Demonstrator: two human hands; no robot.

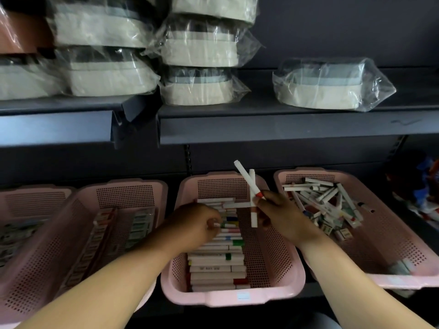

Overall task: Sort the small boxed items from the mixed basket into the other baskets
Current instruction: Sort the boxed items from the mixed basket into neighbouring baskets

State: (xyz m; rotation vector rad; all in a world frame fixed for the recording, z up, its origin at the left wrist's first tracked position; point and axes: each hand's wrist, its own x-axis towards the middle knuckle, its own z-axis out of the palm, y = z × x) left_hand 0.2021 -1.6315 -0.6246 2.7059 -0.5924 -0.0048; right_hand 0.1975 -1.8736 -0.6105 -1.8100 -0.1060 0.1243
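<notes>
Several long white boxed items with coloured ends lie jumbled in the mixed pink basket at the right. The middle pink basket holds a neat stack of the same boxes. My right hand hovers over the middle basket and grips three white boxes with red bands, fanned out in different directions. My left hand is down in the middle basket, fingers curled, pinching the end of one stacked box.
Two more pink baskets to the left hold rows of small packets. Plastic-wrapped cream containers are stacked on the dark shelf above. Colourful goods sit at the far right.
</notes>
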